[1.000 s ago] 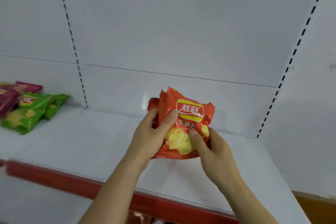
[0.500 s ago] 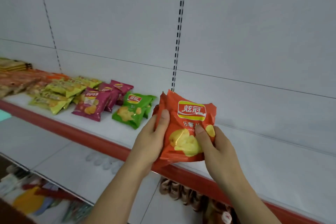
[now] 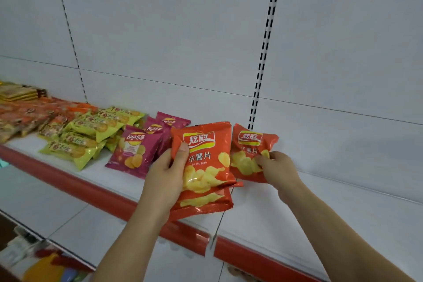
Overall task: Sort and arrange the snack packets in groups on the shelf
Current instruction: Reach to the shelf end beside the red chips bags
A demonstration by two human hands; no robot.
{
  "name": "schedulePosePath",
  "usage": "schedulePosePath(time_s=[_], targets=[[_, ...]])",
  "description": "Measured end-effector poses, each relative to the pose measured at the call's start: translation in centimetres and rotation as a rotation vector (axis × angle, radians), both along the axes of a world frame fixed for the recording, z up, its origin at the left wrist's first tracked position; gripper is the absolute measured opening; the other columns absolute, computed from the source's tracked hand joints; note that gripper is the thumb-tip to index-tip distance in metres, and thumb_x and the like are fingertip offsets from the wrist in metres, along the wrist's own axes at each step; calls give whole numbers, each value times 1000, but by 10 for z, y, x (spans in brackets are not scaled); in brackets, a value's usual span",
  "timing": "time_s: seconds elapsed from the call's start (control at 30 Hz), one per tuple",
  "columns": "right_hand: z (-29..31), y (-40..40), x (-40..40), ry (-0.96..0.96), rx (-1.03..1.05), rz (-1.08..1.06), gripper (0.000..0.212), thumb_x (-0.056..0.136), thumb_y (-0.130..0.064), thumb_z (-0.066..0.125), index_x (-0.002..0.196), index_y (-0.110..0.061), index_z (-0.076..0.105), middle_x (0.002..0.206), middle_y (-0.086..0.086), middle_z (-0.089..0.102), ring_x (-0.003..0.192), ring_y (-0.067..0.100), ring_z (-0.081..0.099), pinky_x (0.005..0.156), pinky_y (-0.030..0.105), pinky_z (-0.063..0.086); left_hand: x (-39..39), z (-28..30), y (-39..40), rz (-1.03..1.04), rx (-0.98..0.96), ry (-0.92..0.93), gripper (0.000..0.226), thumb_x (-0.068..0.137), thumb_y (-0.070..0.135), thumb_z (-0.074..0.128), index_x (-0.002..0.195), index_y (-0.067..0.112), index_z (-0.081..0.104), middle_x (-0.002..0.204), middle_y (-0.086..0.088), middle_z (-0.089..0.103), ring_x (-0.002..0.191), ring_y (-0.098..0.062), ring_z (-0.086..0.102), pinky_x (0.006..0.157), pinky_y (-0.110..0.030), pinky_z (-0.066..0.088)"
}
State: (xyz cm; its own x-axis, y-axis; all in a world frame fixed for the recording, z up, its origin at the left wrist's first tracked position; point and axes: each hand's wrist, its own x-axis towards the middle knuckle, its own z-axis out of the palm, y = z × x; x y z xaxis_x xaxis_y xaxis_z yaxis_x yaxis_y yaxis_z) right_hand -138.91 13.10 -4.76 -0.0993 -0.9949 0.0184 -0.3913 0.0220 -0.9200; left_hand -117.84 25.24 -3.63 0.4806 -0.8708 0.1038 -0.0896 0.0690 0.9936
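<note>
At the far left of the white shelf [image 3: 320, 201], against the back panel, lies a flat stack of yellow packets [image 3: 16, 92], too blurred to count. In front of them spreads a heap of orange packets [image 3: 27, 117], also too smeared for a count. Next come the yellow-green packets [image 3: 77, 142], overlapping one another in a loose pile; at least five show, and more may lie beneath. Just beside these are the magenta chip packets [image 3: 135, 151]: three can be counted, the front one lying flat and the other two tucked behind it toward the back panel.

The left hand [image 3: 164, 181] grasps a bunch of red chip packets [image 3: 206, 167], thumb pressed across the front of the top one and fingers curled behind. Two are plain, with the lower edge of a second poking out under the first; a third may sit behind, but that cannot be told. This bunch is held above the shelf's red front edge [image 3: 68, 181] and covers the right side of the magenta group.

The right hand [image 3: 278, 170] pinches a single red chip packet [image 3: 249, 151] by its lower right corner, low over the shelf just beside the bunch, near the slotted upright [image 3: 265, 52] on the back panel.
</note>
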Motion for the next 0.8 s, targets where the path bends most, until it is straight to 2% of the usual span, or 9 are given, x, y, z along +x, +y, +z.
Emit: schedulePosePath(time_s=[0.07,0.23,0.4,0.53,0.67,0.73,0.8], targets=[[-10,-20,7,94,15,2,25,91,-24,62,93,1,64,78,9,60,69,23,53,66,34,40,5,2,-12,-36,25,-47,31,96,63,50,98,39,69,89,17,78,87,-8,75,77,-32,58],[-25,-41,6,392,-15,-73,27,95,-35,56,88,-9,60,76,3,60,78,28,59,58,30,37,19,0,-36,-76,54,-79,32,95,66,49,97,41,70,86,20,77,86,-7,74,72,-29,56],[-35,-35,7,684,-55,-189,35,97,-45,46,93,-13,57,90,7,64,85,29,59,68,34,45,21,1,-50,-197,62,-63,38,94,65,49,105,36,71,91,16,79,83,-7,75,72,-29,56],[-34,-26,14,764,-91,-240,31,100,-44,41,94,-15,52,92,4,62,84,25,60,69,35,48,27,1,-55,-300,77,-22,37,94,63,51,106,34,71,90,17,79,80,-6,76,79,-34,60],[-32,-19,19,882,-47,-333,42,99,-50,39,105,-12,57,105,8,63,102,30,57,74,36,43,34,1,-56,-353,75,-24,34,96,61,50,104,35,70,89,17,79,80,-4,75,73,-28,58],[-28,-18,20,860,-3,-349,49,98,-53,40,110,-10,58,110,11,62,107,33,56,80,39,43,37,0,-54,-357,74,-28,32,98,60,49,103,35,69,89,15,78,81,-4,75,73,-28,58],[-21,-14,20,783,15,-379,53,96,-57,39,110,-9,59,110,12,63,107,35,57,84,40,46,37,-1,-54,-352,77,-33,33,98,60,49,105,33,68,94,13,77,87,-8,74,80,-33,60]])
